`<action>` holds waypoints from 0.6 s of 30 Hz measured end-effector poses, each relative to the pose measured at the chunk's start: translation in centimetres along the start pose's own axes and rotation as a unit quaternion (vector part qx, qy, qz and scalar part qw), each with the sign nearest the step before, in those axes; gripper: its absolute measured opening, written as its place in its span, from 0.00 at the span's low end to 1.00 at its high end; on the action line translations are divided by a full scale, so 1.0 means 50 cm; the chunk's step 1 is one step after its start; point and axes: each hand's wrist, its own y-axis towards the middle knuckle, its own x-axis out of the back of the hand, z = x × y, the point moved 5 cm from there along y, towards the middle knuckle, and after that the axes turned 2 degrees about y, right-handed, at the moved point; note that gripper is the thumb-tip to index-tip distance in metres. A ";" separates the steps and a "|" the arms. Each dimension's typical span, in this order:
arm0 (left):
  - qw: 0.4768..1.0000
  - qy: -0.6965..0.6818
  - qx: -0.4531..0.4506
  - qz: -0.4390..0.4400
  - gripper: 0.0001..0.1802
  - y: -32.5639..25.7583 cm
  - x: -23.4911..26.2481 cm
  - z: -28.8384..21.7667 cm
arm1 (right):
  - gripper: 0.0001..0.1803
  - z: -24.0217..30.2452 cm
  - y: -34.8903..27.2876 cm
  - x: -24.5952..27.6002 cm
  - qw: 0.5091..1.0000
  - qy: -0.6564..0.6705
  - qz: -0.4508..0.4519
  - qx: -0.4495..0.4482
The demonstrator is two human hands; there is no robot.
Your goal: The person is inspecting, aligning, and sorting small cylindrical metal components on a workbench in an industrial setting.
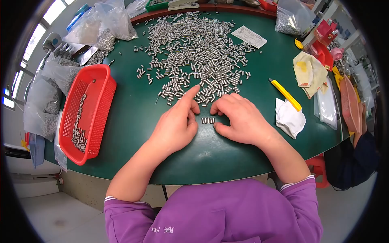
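Note:
A short row of small silvery metal cylinders (208,120) lies side by side on the green table between my two hands. My left hand (175,123) rests left of the row, its index finger stretched forward to the near edge of a big loose heap of the same cylinders (194,52). Its thumb stays apart from the row and nothing shows in its grasp. On the other side, my right hand (242,118) has bent fingers with a gap between them and the thumb. That thumb's tip is close to the row's right end; whether it touches, I cannot tell.
A red plastic basket (106,93) with some cylinders stands at the left, beside clear bags of metal parts (42,101). To the right lie a yellow utility knife (286,95), a white cloth (291,117), a stained glove (310,73) and a paper slip (249,37). Another person's arm (359,131) shows far right.

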 end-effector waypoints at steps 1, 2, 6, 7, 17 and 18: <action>1.000 0.021 -0.005 0.017 0.40 -0.002 -0.002 -0.001 | 0.12 0.000 0.000 -0.001 1.000 -0.001 0.000 0.000; 0.999 0.041 -0.009 0.033 0.41 -0.003 -0.005 -0.002 | 0.12 0.000 0.000 -0.002 1.000 -0.002 0.001 0.001; 0.997 0.057 -0.028 0.042 0.42 -0.005 -0.007 -0.005 | 0.12 -0.002 0.000 -0.003 1.000 -0.002 0.003 -0.001; 0.997 0.060 -0.027 0.047 0.42 -0.005 -0.008 -0.007 | 0.11 -0.003 0.000 -0.004 1.000 -0.002 0.003 0.001; 0.997 0.043 -0.047 0.049 0.43 -0.005 -0.015 -0.007 | 0.10 0.001 0.001 -0.003 1.000 -0.013 -0.004 0.015; 0.997 0.043 -0.047 0.050 0.43 -0.004 -0.014 -0.008 | 0.10 0.001 0.001 -0.002 1.000 -0.013 -0.005 0.015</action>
